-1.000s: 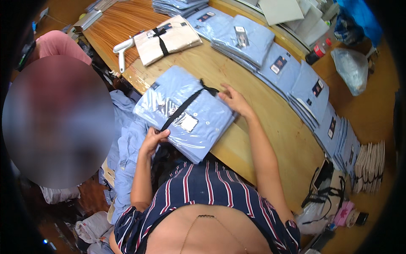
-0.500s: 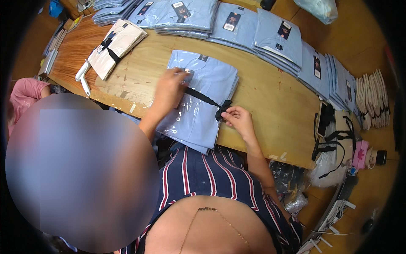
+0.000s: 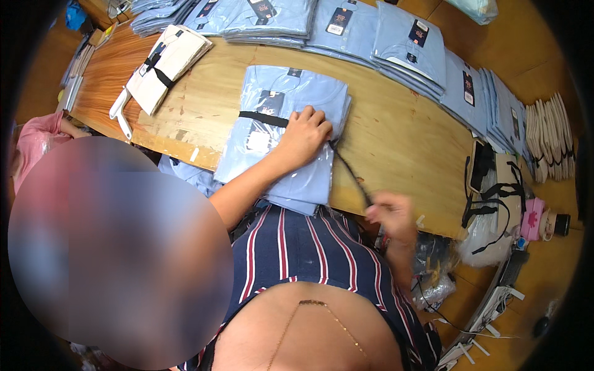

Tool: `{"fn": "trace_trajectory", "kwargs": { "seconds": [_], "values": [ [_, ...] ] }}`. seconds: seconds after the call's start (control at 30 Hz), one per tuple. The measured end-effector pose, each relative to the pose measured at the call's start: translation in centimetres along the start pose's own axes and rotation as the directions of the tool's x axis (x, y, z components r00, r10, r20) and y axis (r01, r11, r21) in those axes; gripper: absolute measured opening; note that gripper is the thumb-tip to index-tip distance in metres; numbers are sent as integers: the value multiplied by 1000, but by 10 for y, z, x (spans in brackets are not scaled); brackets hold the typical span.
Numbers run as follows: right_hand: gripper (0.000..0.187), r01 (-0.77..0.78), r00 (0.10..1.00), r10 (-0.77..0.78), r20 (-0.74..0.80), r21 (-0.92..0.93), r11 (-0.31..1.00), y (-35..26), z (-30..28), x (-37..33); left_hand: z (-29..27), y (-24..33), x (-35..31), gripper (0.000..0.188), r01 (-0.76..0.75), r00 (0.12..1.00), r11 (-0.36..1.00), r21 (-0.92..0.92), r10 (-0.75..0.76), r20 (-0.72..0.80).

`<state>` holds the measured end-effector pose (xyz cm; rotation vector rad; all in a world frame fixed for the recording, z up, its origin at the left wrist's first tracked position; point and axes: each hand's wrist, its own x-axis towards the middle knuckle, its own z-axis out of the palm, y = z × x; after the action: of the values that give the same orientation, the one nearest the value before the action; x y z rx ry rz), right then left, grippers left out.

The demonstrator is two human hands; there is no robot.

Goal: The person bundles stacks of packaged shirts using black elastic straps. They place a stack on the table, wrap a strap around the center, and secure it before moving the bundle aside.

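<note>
A stack of folded light-blue shirts in clear plastic lies at the table's near edge, with dark tags showing. A black fabric strap crosses it and passes under my left hand. That hand rests on the stack with its fingers bent and pressed together over the strap; what lies beneath the fingers is hidden. From the stack's right edge the strap's free end runs taut, down and to the right. My right hand, slightly blurred, pinches that end just beyond the table's edge.
Piles of bagged blue shirts line the table's far side. At left lie a strapped cream bundle and a white handheld tool. Loose black straps and folded beige cloths are at right. A person in pink is at far left.
My left hand has moved right and down across the stack onto the strap. My right hand has drawn the strap's end down and right; the bunched black strap there is now a stretched line.
</note>
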<state>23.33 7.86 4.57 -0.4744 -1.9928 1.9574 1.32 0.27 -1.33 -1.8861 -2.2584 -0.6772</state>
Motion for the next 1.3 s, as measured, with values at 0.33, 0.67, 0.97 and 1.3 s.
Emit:
{"fn": "trace_trajectory", "kwargs": {
  "seconds": [0.33, 0.67, 0.97, 1.3],
  "values": [
    [17, -293, 714, -243, -657, -595, 748, 71, -78, 36, -78, -94, 2, 20, 375, 269, 799, -469, -578, -770],
    [73, -138, 944, -2, -330, -400, 906, 120, 14, 105, -30, -48, -75, 58, 594, 690, 333, -733, -680, 250],
    [46, -340, 916, 168, -364, -482, 808, 65, -13, 117, -7, -41, -82, 60, 507, 792, 625, -593, -610, 35],
    [47, -179, 948, 197, -250, 90, 980, -5, -72, 69, -26, -54, -80, 54, 629, 727, 661, -409, -687, 7]
  ]
}}
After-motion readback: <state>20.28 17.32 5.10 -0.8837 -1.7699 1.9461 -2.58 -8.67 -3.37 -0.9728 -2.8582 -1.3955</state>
